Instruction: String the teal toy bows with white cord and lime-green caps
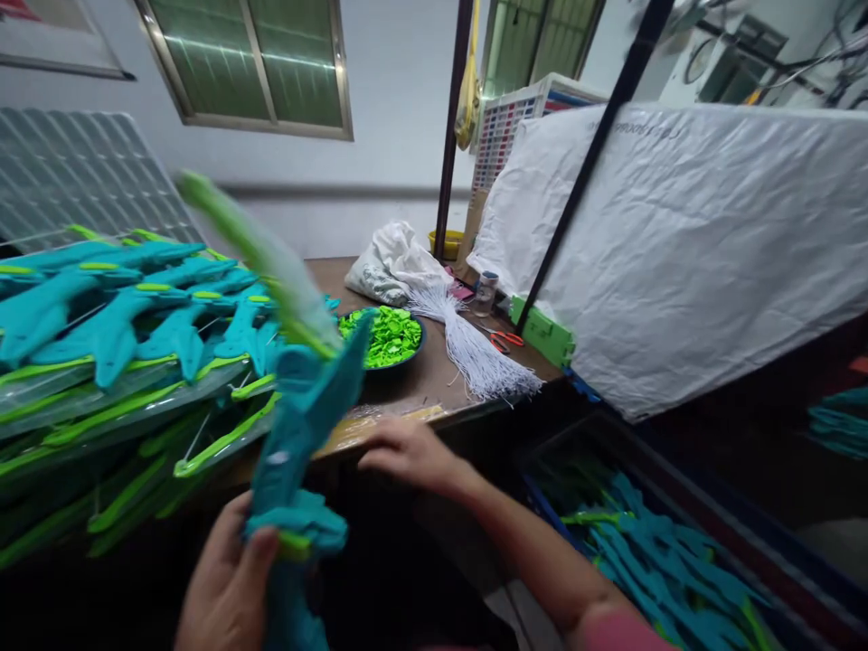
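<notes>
My left hand is closed around a teal and lime-green plastic toy, which looks like a toy crossbow. The toy is tilted up, and its green-edged, cloudy upper part is blurred by motion. My right hand is by the table's front edge, its fingers loosely bent and apart, with nothing visible in them. On the left, a pile of similar teal and green toys is stacked high. Behind the held toy, a dark bowl of small lime-green plastic pieces is partly hidden.
A bundle of white strings lies on the brown table. Near it are orange-handled scissors, a small jar and a white sack. At lower right stands a crate holding teal parts. A large white sheet covers something behind.
</notes>
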`<state>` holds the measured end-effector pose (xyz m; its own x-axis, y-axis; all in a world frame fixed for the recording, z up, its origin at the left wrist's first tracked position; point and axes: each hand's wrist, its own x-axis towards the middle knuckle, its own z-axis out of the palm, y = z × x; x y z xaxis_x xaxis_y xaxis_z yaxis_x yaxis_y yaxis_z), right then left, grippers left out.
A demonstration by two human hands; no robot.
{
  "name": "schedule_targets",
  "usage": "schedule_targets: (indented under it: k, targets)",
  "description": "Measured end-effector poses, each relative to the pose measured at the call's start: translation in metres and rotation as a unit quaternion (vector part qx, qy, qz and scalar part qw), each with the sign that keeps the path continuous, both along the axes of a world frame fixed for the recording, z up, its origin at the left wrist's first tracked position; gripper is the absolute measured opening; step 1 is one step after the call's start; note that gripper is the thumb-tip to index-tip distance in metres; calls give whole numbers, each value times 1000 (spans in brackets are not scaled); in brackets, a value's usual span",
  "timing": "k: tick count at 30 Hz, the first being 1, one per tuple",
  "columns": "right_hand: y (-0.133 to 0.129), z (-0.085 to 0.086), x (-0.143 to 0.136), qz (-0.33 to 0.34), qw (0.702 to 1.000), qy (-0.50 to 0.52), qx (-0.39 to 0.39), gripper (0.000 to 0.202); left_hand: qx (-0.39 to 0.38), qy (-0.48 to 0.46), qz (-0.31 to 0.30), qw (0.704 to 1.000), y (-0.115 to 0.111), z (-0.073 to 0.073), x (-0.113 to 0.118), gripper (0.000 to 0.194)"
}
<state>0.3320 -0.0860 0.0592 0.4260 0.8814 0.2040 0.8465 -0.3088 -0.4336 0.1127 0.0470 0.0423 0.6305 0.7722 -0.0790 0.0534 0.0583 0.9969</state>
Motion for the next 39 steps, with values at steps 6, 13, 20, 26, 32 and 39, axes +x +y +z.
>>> schedule_targets:
  k: [6,13,20,26,32,39]
  targets:
    - [-46,-70,121,-356,924,-30,-137,25,-65,-59,-93,992,-15,-15,35,90]
    - [-65,-103,136,-430,879,-44,-201,30,-116,-80,-83,987,-11,-10,37,84]
    - [-69,-102,135,-474,859,-55,-185,33,-83,-94,-213,969,25,-18,25,48]
    - [-75,-102,137,-476,856,-61,-192,31,27,10,-215,976,29,-35,24,39]
    - [-75,-94,139,-450,870,-65,-191,31,30,-29,-211,977,23,-34,28,28]
    - [-62,-96,142,-444,875,-57,-184,30,-113,-36,-308,944,24,-50,31,37]
